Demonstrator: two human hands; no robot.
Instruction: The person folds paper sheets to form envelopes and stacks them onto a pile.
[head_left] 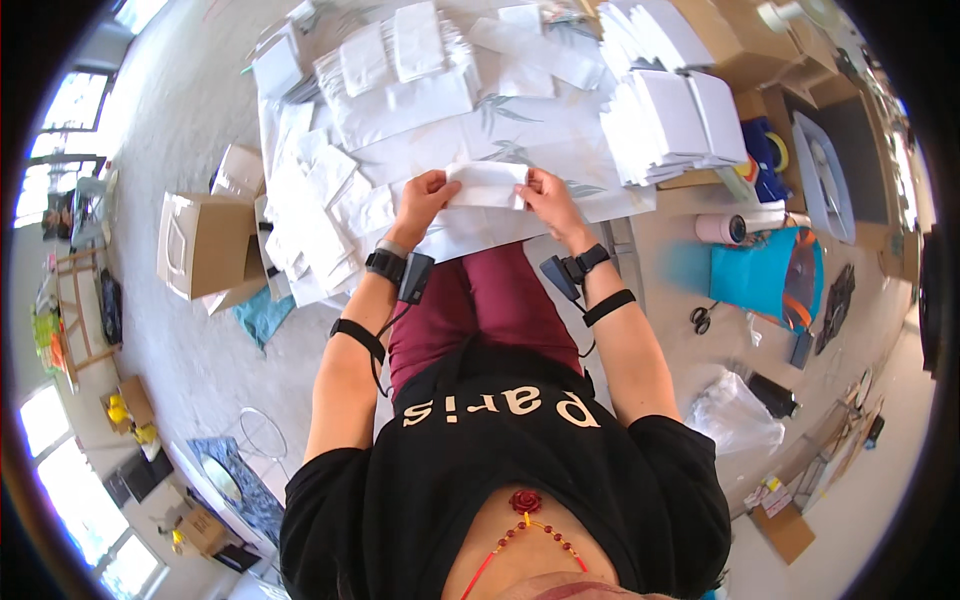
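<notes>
Between my two hands, at the near edge of the table, a flat white piece (487, 184) is stretched out sideways; whether it is paper or thin cloth I cannot tell. My left hand (424, 201) pinches its left end between thumb and fingers. At the other end, my right hand (551, 202) grips it the same way. The patterned white table cover (455, 140) lies beneath. Loose white pieces (318, 205) are heaped to the left of my left hand. Farther back, similar flat pieces (400, 85) lie in overlapping rows.
Stacks of folded white pieces (675, 115) stand on the table's right side. Left of the table is a cardboard box (205, 245). On the right are a blue bag (750, 275), scissors (701, 319) on the floor, a clear plastic bag (738, 415) and open cartons (845, 125).
</notes>
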